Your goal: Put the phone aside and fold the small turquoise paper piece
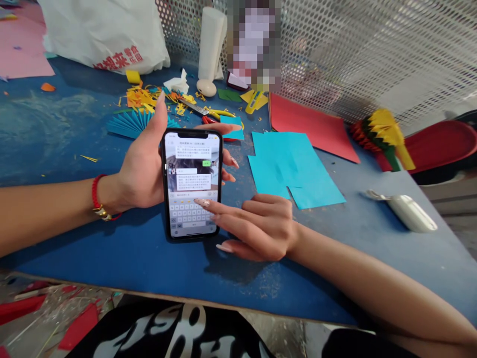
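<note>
My left hand [143, 166] holds a black smartphone [192, 184] upright above the blue table [112, 248], fingers wrapped behind it and the thumb raised. The screen shows a chat and an on-screen keyboard. My right hand [257, 226] hovers beside the phone with its index finger stretched out, the fingertip touching the top of the keyboard. A red bracelet sits on my left wrist.
Light blue paper sheets [290, 169] and a red sheet [309, 124] lie to the right. Behind the phone are a folded blue paper fan [128, 124], yellow and orange scraps [143, 97], scissors [206, 112], a white roll [210, 42] and a white plastic bag [108, 32]. A white tube [410, 211] lies far right.
</note>
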A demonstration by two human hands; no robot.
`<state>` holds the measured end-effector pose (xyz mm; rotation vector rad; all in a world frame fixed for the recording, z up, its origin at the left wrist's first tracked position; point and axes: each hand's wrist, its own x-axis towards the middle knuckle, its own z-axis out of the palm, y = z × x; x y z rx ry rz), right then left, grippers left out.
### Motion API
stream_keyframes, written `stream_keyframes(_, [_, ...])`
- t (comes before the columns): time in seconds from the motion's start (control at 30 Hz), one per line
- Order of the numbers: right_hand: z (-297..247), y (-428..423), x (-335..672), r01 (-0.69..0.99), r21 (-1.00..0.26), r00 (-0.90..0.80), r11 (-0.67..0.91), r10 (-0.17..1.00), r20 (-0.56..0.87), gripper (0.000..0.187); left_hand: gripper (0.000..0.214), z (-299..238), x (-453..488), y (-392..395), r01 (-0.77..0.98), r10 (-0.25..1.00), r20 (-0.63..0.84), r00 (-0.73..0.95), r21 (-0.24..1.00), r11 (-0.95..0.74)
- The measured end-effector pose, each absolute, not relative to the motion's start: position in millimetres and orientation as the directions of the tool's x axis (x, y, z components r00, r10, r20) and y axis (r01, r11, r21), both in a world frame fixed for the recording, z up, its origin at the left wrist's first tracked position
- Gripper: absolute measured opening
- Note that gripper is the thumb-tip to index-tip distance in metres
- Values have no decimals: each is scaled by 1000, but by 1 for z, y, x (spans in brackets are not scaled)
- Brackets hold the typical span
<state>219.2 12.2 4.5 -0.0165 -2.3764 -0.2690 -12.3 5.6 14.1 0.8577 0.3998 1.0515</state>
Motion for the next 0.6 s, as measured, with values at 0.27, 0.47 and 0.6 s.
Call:
stream_keyframes(0.27, [3,10,213,-57,211,-798,976,-172,578,29,91,14,-12,6,-568,880,108,462,798,200])
stream_keyframes(0.47, [5,11,215,-93,232,-767,968,-218,603,27,90,15,-11,6,-569,880,115,461,799,194])
stream_keyframes(0.6, [7,13,221,48,218,-724,975,-117,680,39,94,16,-11,5,-573,881,102,463,793,209])
